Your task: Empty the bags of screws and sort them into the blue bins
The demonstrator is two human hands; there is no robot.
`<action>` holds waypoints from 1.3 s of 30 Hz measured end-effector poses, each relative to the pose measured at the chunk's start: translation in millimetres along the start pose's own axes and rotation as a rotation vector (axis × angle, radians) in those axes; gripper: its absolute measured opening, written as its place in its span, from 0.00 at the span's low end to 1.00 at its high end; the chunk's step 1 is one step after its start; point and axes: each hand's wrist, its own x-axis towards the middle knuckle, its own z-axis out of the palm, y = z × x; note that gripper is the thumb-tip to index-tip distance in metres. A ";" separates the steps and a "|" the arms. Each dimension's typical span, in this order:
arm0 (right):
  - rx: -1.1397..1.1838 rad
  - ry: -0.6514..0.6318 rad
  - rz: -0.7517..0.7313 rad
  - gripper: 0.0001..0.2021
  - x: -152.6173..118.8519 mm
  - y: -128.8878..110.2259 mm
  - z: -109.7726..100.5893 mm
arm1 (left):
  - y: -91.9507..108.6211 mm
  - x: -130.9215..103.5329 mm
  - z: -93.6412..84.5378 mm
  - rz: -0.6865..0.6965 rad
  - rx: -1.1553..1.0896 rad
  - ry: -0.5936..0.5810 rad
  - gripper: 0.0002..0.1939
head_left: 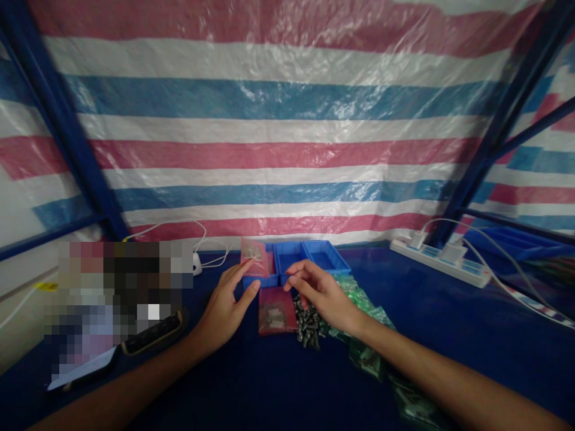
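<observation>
My left hand (231, 302) has its thumb and fingers apart, beside a pink bag (254, 257) of small pale parts that lies over the left blue bin (261, 280). Nothing shows in that hand. A second pink bag (275, 311) with pale pieces inside lies flat on the table between my hands. My right hand (317, 289) hovers over a heap of dark metal screws (309, 329), its thumb and forefinger drawn together; whatever may be between them is too small to make out. Green bags (357, 296) of parts lie under and past my right wrist.
Two more blue bins (327, 257) stand at the back. A white power strip (440, 261) with plugs and cables is at the right, near a blue tray (521, 242). At the left are a black object (155, 332) and a blurred-out area. More green bags (415, 402) lie near the front.
</observation>
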 end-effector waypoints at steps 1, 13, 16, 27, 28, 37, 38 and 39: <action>-0.005 -0.004 -0.002 0.17 -0.1 0.6 -0.1 | 0.2 1.3 1.4 0.015 0.008 0.000 0.24; -0.207 -0.051 -0.068 0.12 -2.1 -2.0 -2.9 | -12.8 -4.1 12.4 0.065 0.405 -0.164 0.29; -0.373 -0.089 -0.142 0.09 -3.7 -6.0 -4.0 | -12.9 -5.6 14.7 0.069 0.475 -0.108 0.27; -0.854 -0.398 -0.367 0.11 -9.3 -12.1 -8.3 | -11.4 -5.5 17.5 0.091 0.459 -0.045 0.23; -0.863 -0.413 -0.370 0.13 -9.3 -12.0 -8.7 | -11.5 -6.1 17.6 0.095 0.473 -0.057 0.22; -0.936 -0.415 -0.388 0.19 -9.1 -8.9 -8.1 | -5.9 -6.4 10.1 0.116 0.461 -0.103 0.23; -0.939 -0.416 -0.392 0.16 -9.1 -10.2 -7.6 | -3.7 -6.0 8.6 0.126 0.455 -0.094 0.23; -0.939 -0.417 -0.398 0.14 -9.2 -11.6 -7.3 | -1.2 -5.7 7.2 0.137 0.448 -0.084 0.23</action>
